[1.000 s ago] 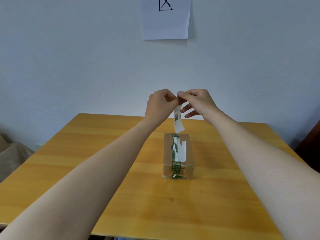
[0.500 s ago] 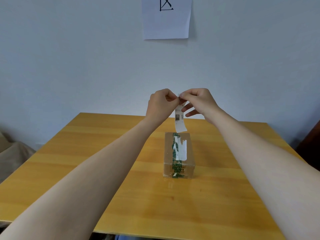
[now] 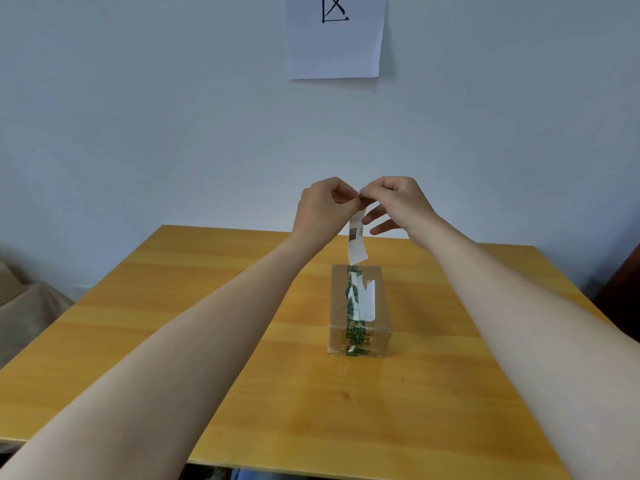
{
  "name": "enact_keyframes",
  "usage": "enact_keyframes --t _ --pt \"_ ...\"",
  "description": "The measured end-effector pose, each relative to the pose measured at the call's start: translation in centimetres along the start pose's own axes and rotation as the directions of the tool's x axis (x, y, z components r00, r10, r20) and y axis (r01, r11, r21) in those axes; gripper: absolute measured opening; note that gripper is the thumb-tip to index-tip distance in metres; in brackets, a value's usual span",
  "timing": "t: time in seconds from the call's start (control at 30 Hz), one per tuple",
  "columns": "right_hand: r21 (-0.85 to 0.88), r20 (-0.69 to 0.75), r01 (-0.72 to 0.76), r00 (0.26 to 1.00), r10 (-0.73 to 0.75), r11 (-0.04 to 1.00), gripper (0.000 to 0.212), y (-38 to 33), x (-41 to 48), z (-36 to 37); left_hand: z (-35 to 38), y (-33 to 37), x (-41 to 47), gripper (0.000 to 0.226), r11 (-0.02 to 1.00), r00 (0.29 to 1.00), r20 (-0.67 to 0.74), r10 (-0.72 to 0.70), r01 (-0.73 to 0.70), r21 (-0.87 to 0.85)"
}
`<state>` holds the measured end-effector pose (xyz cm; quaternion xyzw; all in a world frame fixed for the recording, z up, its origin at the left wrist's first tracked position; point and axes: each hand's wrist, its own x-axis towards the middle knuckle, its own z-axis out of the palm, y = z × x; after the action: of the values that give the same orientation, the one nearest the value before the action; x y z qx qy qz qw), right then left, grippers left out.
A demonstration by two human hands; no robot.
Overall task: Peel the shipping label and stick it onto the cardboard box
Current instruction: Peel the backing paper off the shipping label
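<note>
head view:
left hand (image 3: 323,206): centre frame, raised above the table, thumb and forefinger pinched on top edge of the label, other fingers curled in
right hand (image 3: 398,202): just right of left hand, fingertips touching it, also pinching label top; lower fingers (image 3: 382,226) spread loose
label (image 3: 356,239): white strip, dark print block near its upper part, hangs down from the pinch, lower end curls slightly, ends just above far edge of box in frame; contact with box cannot tell
box (image 3: 360,310): cardboard, centre-right of frame, on table, well below hands; green-printed tape along its top and front, white torn patch on top
table (image 3: 173,323): wooden, yellow-orange, fills lower half of frame
paper (image 3: 334,36): white sheet on wall, top centre, black line mark on it
</note>
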<state>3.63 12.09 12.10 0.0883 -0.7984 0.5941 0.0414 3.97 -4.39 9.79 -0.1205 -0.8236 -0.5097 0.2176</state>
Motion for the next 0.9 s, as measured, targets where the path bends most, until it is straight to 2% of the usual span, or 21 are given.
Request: enact_keyframes --t 0.3,0.5,0.9 --pt "-0.014 -0.018 -0.008 1.0 0.008 1.0 0.019 -0.15 0.31 0.07 -0.19 -0.06 0.29 0.004 1.0 1.0 -0.021 0.006 -0.006 0.006" --pt "-0.01 -0.012 0.003 1.0 -0.004 1.0 0.026 -0.24 0.27 0.14 -0.28 -0.05 0.16 0.008 1.0 1.0 -0.012 0.022 -0.022 0.013" --pt "-0.001 0.012 0.014 1.0 -0.014 1.0 0.015 -0.09 0.02 0.23 -0.29 0.49 -0.21 0.006 1.0 1.0 0.021 -0.006 0.007 -0.024"
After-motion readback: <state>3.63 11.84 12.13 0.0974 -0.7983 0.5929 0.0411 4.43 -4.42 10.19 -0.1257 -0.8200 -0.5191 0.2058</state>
